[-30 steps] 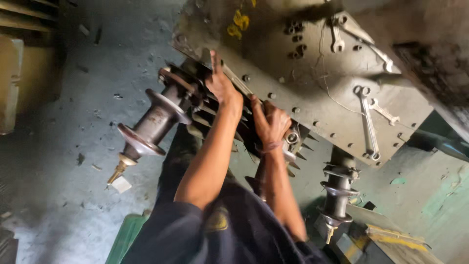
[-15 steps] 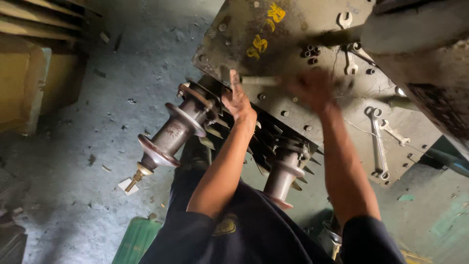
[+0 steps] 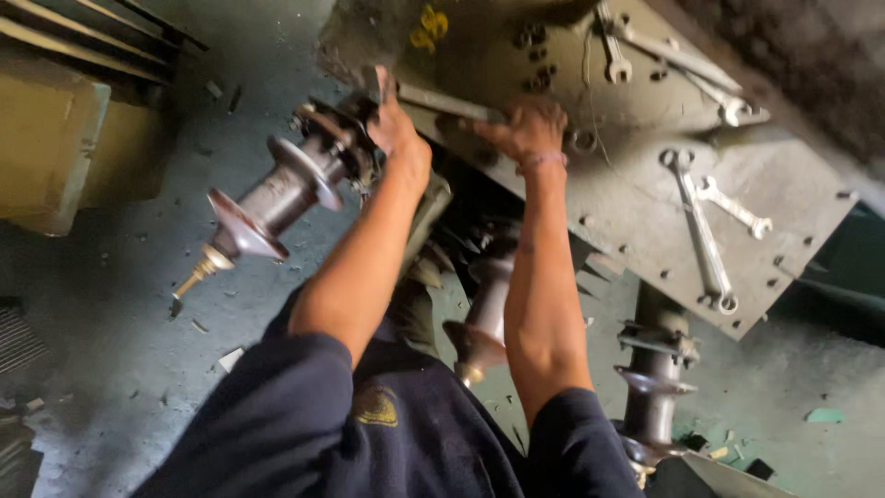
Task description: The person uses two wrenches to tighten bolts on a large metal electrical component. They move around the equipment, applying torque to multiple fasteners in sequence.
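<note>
1. I see a dull olive-grey steel plate [image 3: 645, 198] under my hands, with yellow paint marks [image 3: 426, 28] above them.
2. Silver-grey spanners [image 3: 701, 231] lie right of my right hand [image 3: 527, 129].
3. A glossy brown insulator [image 3: 272, 198] with a brass tip sits beside my left hand [image 3: 396, 129].
4. My sleeves [image 3: 277, 424] are navy.

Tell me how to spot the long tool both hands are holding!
Find the big grey-green metal plate with loose spanners. At its upper left edge lies a long flat grey metal bar, between the left hand and right hand. Unlike the spanners, it is gripped at both ends.
</note>
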